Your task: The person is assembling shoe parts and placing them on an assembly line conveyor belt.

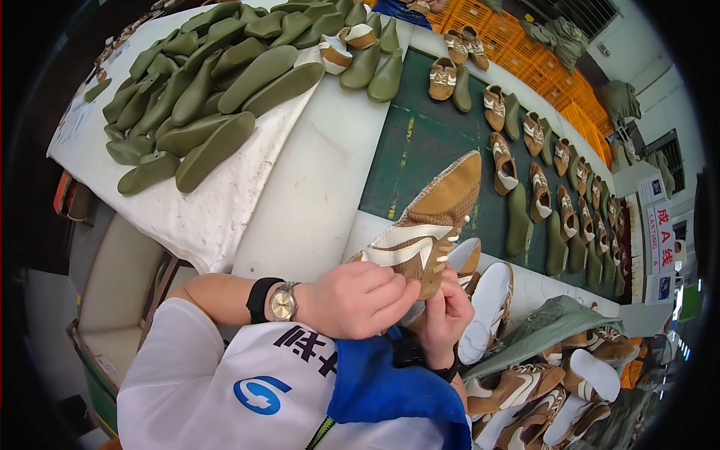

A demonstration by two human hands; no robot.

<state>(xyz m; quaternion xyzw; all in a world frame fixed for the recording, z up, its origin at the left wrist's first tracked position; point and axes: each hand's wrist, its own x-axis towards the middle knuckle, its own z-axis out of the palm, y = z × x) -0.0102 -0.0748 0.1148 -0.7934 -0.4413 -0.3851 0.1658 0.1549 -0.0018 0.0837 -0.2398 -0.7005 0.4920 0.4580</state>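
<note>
A brown shoe upper (442,200) with white side stripes and white laces is held in front of my chest, its toe pointing up and away. My left hand (361,298), with a watch on its wrist, is closed around the upper's heel side, fingers curled against it. My right hand (445,311) pinches the edge of the same upper near its opening, thumb against fingers. The inside of the upper is hidden from view. Just behind my right hand lie pale shoe soles or insoles (486,311) with brown uppers.
Green shoe lasts (217,154) are heaped on the white-covered table at left. A green conveyor belt (427,135) carries rows of uppers paired with lasts. Several brown shoe uppers (525,382) pile at lower right beside a green cloth (544,330). Orange crates (517,45) stand beyond the belt.
</note>
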